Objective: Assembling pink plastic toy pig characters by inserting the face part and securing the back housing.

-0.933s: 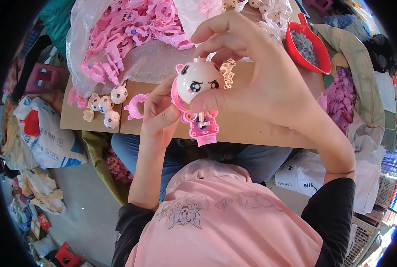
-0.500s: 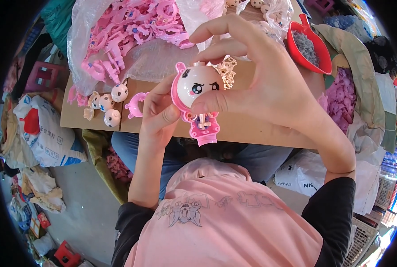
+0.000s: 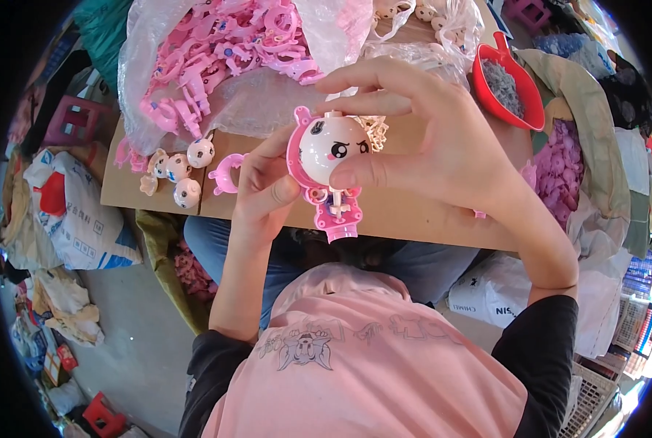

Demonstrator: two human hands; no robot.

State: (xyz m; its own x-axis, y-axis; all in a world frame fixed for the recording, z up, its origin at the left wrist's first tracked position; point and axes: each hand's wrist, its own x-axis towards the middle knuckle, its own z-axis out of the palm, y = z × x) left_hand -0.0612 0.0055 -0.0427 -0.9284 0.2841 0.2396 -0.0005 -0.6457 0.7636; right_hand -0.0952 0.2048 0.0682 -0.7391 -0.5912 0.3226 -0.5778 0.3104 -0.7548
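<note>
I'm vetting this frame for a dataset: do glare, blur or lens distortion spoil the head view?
Only partly: in the head view, the left hand and right hand look fairly sharp; the white toy head shows small glossy highlights; the clear plastic bag carries a sheen; the right rim is washed out in places, and the plastic crate there looks skewed by the fisheye.

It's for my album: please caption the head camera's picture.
Left hand on a pink toy frame, right hand on its white head, above a brown table.
</note>
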